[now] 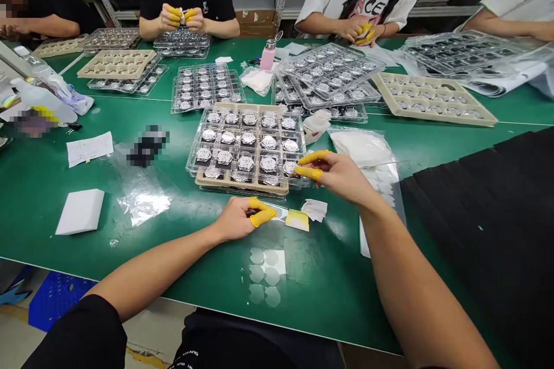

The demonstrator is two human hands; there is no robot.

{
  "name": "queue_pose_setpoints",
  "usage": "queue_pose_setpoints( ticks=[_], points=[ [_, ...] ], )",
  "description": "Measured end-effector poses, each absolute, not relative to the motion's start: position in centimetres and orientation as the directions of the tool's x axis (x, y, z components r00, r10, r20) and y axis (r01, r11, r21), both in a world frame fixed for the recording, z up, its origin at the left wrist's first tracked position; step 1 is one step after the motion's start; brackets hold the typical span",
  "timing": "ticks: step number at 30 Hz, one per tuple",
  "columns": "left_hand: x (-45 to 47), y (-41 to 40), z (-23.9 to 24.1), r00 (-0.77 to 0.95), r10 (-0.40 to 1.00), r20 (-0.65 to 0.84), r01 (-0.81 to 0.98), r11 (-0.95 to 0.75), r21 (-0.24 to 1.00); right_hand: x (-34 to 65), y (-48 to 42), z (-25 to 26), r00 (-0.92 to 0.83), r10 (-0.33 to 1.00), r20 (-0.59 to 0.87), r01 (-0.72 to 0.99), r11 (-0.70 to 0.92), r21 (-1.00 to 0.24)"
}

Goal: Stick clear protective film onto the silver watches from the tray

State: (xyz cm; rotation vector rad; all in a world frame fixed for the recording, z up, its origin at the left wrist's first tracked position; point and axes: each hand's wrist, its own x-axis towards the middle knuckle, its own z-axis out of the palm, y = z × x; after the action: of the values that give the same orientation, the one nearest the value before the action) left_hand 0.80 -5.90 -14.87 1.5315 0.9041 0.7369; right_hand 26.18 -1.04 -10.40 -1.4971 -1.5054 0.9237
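My left hand point(242, 218), with yellow finger cots on thumb and forefinger, is closed in a pinch low over the green table. A slim tool, seemingly tweezers point(280, 214), pokes out past its fingertips; most of it is hidden. My right hand point(335, 174), also in yellow finger cots, has thumb and forefinger closed on a round silver watch case point(290, 169) at the right edge of a clear tray point(193, 157). This tray holds rows of similar cases and rests on a beige tray point(242, 187). A sheet of round clear films point(265, 277) lies nearest me.
A yellow-and-white pad point(297, 220) and crumpled paper point(314, 209) lie before the trays. A white foam block point(80, 211) and plastic bag point(142, 199) are left; a black sheet point(480, 213) is right. Across the table, several co-workers sit behind stacked trays point(333, 72) and a pink bottle point(268, 57).
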Motion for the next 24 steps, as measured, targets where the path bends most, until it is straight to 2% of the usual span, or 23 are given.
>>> queue_pose_setpoints(
  ticks=[3, 8, 15, 24],
  points=[
    [0.7, -5.9, -14.8, 0.518, 0.855, -0.024, 0.165, -0.072, 0.984, 26.6, 1.2, -9.5, -0.094, 0.99, -0.109, 0.373, -0.066, -0.926],
    [0.9, -5.7, -14.8, 0.538, 0.843, -0.014, 0.155, -0.083, 0.984, 27.2, 2.7, -8.4, -0.192, 0.953, -0.234, 0.468, -0.121, -0.875],
    [1.0, -5.5, -14.7, 0.561, 0.828, -0.032, 0.179, -0.084, 0.98, 27.5, 3.7, -7.4, -0.287, 0.891, -0.352, 0.562, -0.141, -0.815],
    [1.1, -5.6, -14.3, 0.56, 0.827, -0.051, 0.206, -0.08, 0.975, 26.6, 3.7, -6.7, -0.301, 0.875, -0.38, 0.716, -0.056, -0.695]
  ],
)
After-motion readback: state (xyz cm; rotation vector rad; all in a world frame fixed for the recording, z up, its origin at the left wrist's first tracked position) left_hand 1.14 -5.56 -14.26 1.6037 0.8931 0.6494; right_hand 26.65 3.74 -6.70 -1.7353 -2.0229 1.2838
